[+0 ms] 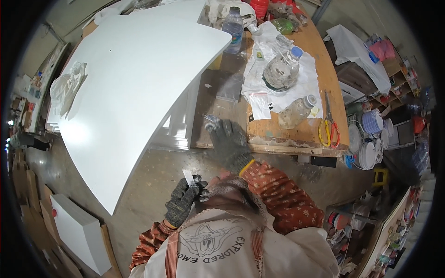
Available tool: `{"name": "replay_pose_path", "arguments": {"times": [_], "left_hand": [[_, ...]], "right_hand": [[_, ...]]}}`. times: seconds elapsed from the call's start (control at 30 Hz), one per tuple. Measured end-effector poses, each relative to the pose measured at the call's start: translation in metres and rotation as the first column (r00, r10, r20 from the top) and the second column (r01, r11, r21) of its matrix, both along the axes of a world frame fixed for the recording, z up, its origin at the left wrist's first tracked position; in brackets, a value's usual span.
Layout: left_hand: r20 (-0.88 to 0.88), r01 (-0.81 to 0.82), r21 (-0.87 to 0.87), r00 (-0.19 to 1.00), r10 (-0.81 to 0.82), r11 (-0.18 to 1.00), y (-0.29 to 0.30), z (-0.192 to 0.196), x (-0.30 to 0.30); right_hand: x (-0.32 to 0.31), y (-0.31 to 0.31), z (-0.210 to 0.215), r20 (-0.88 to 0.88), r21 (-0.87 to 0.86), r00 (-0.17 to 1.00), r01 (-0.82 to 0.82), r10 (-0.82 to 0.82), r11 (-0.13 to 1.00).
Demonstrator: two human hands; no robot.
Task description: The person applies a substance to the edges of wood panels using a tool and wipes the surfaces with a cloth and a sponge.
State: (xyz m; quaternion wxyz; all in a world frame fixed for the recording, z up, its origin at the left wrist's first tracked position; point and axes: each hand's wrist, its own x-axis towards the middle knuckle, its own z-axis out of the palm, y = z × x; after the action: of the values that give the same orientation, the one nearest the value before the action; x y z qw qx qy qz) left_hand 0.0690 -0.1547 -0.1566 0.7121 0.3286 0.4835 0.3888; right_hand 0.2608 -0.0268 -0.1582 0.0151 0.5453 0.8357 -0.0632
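My left hand (184,201), in a dark grey knit glove, is closed in front of my apron and pinches a small flat whitish strip (188,178) that points upward; whether it is a scraper or a piece of plastic I cannot make out. My right hand (228,142), in a similar glove with a yellow cuff, reaches over the workbench's front edge with its fingers stretched out. At its fingertips lies a small pale, bluish thing (210,118), too small to name. Left of that hand a large glossy white panel (134,78) with a curved edge covers much of the work surface.
On the wooden bench (306,139) stand a water bottle (233,30), a large blue-capped bottle (282,72) and a smaller bottle (296,112). Scissors (329,127) lie near the right corner. A crumpled cloth (67,90) rests on the panel. Buckets (368,153) stand at the right.
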Motion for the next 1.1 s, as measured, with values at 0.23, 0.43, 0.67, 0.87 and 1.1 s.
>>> {"name": "replay_pose_path", "arguments": {"times": [0.23,0.43,0.67,0.87,1.1], "left_hand": [[-0.014,0.080,0.020,0.997,-0.079,0.997,0.014,-0.002,0.004],[0.004,-0.040,-0.025,0.999,0.040,0.999,0.021,0.012,0.024],[0.020,-0.052,-0.015,0.998,0.052,0.999,0.029,0.012,0.043],[-0.172,0.377,0.107,0.919,-0.356,0.920,0.039,0.011,0.091],[-0.586,0.688,0.560,0.723,-0.366,0.462,0.080,-0.032,0.231]], "right_hand": [[0.008,0.011,0.010,-0.051,0.078,0.997,0.056,-0.052,0.995],[0.012,0.003,-0.005,-0.037,0.096,0.992,-0.115,0.119,0.989],[0.041,-0.023,-0.013,-0.236,0.145,0.956,-0.144,0.175,0.979],[0.127,-0.078,-0.009,-0.628,-0.075,0.745,0.230,-0.226,0.970],[0.287,-0.068,0.040,-0.888,-0.389,0.067,0.422,-0.456,0.819]]}}
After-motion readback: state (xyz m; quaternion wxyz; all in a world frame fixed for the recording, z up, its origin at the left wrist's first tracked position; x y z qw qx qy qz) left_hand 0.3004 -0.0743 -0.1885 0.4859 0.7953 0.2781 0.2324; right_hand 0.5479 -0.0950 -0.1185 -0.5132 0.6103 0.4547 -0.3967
